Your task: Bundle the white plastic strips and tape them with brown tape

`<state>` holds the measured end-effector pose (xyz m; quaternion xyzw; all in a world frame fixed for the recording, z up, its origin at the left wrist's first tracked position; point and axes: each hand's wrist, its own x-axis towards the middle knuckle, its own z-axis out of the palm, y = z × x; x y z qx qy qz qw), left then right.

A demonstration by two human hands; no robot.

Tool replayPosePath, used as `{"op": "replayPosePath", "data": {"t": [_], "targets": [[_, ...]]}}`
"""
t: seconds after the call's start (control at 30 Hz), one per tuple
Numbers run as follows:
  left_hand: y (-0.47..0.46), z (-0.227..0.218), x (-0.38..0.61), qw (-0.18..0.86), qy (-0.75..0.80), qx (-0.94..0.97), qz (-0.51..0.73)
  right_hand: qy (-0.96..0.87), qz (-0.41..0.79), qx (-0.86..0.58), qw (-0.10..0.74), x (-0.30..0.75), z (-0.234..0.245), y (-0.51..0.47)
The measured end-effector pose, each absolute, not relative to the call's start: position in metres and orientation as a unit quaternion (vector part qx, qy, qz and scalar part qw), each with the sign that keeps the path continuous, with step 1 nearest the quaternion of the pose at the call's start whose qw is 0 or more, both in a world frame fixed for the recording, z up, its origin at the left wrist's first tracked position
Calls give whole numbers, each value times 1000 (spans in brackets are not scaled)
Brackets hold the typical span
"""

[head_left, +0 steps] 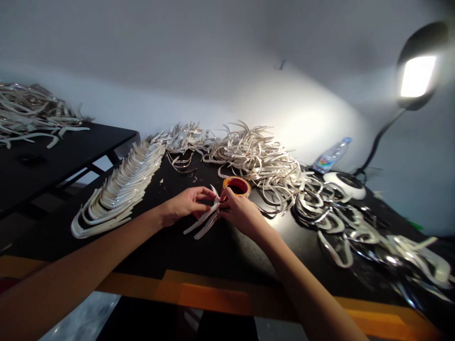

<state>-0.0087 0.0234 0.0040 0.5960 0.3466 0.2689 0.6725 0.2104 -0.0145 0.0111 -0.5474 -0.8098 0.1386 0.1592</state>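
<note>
Near the middle of the black table, my left hand (185, 204) has its fingers closed at one side of some curved white strips (202, 223). On their other side my right hand (239, 213) pinches them, its fingertips partly hidden. The strips' lower ends stick out toward me, side by side; how many there are cannot be made out. Just behind my right hand lies a roll of tape (245, 187) with a dark red core, which the hand partly covers.
To the left, similar U-shaped strips lie nested in a long row (122, 184). A loose heap of strips (249, 151) stands at the back, shiny curved pieces (327, 208) at the right. A plastic bottle (332, 155) leans by the lamp base (346, 185). Orange tape (213, 294) lines the front edge.
</note>
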Motion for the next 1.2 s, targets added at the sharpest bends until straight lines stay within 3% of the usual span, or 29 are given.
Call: {"op": "replayPosePath", "data": {"t": [0.63,1.0,1.1,1.2], "targets": [[25,-6,-5,615,406,625,259,-824,120,-542,111,207,24,-21],[28,-10,-7,585,392,650,287,-810,129,-556,133,207,21,-19],[27,-10,-8,535,371,700,294,-801,140,-567,131,208,19,-18],[21,-7,-7,402,390,775,294,-798,152,-567,136,208,17,-17]]}}
